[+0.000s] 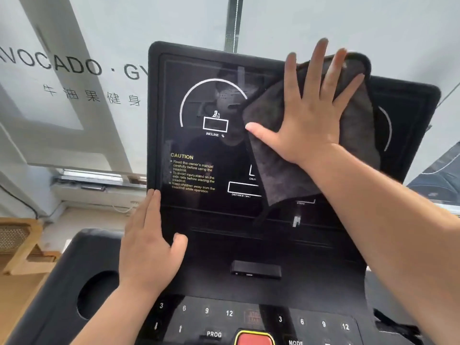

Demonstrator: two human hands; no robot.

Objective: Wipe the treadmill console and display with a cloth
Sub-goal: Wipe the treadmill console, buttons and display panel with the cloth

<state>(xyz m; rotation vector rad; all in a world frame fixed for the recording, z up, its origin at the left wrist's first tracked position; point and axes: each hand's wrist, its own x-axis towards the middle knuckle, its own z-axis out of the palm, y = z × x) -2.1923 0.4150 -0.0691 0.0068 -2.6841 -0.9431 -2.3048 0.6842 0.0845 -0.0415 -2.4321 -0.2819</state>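
Note:
The treadmill's black display panel (199,100) stands tilted in front of me, with an INCLINE dial and yellow CAUTION text on its left half. A dark grey cloth (273,170) lies flat against the panel's upper right part. My right hand (308,115) presses on the cloth with straight, spread fingers. My left hand (146,245) rests flat on the panel's lower left edge, thumb out to the right. Below lies the console (224,312) with number keys, PROG and MODE buttons and a red stop button (254,339).
A round cup holder (98,293) sits in the console's left wing. A small black tab (256,270) juts from the ledge under the display. Behind is a frosted window with lettering (62,63). Wooden furniture (22,245) stands at lower left.

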